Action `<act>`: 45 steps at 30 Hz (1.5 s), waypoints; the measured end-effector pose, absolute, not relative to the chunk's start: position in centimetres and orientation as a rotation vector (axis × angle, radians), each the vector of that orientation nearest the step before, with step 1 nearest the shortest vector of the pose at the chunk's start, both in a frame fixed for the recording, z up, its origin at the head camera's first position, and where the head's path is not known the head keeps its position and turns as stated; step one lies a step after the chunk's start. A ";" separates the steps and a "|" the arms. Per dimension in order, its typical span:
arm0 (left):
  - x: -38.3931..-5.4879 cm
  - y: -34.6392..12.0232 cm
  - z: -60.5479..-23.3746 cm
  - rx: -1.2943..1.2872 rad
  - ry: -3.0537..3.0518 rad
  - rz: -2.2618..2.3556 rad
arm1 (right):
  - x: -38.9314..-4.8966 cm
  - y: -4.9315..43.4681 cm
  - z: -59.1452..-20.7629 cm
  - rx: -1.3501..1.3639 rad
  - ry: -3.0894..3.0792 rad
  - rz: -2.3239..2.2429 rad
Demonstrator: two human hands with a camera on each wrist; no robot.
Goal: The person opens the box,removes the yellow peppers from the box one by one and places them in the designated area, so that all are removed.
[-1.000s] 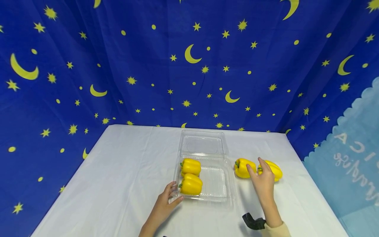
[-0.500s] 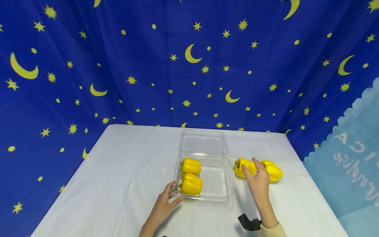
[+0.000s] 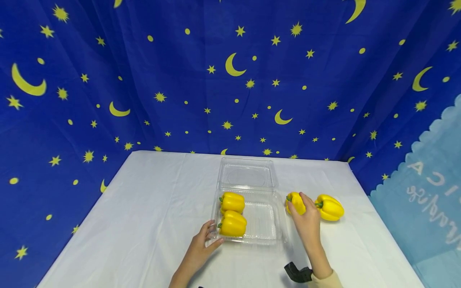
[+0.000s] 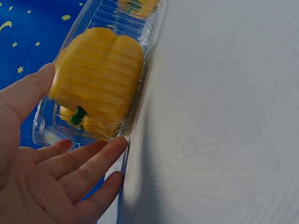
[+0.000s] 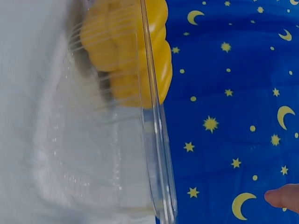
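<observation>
A clear plastic container [image 3: 265, 220] lies with its hinged lid folded back. Two yellow bell peppers, a rear one [image 3: 232, 202] and a front one [image 3: 233, 224], sit in its left half. My left hand [image 3: 197, 250] touches the container's front left corner, its fingers nearly straight in the left wrist view. Right of the container, my right hand [image 3: 309, 225] reaches over a third bell pepper [image 3: 294, 203], thumb and fingers spread apart and partly hiding it. In the right wrist view just one fingertip [image 5: 281, 196] shows, at the right edge.
Another yellow bell pepper [image 3: 330, 208] rests on the white-covered table [image 3: 162, 208], right of my right hand. The clear lid [image 3: 247, 174] stretches toward the back. A blue curtain [image 3: 230, 92] with stars and moons surrounds the table's far side. A black mount [image 3: 298, 273] sits by my right wrist.
My right hand has shifted left, from in front of the far-right bell pepper to over the one nearer the container. My left hand, the container and the peppers have stayed put.
</observation>
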State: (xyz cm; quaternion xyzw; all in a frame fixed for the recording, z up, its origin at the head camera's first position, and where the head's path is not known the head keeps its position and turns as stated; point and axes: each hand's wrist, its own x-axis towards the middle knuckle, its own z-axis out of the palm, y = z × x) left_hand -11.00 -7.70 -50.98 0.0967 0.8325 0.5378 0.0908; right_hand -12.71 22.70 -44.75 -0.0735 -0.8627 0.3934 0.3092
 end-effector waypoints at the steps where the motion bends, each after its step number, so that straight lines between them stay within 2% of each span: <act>1: -11.0 -7.7 -51.0 0.286 2.472 1.599 | -12.7 22.6 -44.8 -0.188 -2.278 1.043; 18: -11.2 -7.9 -50.8 0.302 2.461 1.571 | -12.8 20.8 -45.0 -0.222 -2.357 1.126; 45: -11.2 -8.0 -50.9 0.304 2.457 1.591 | -12.5 15.8 -46.4 -0.071 -2.451 1.145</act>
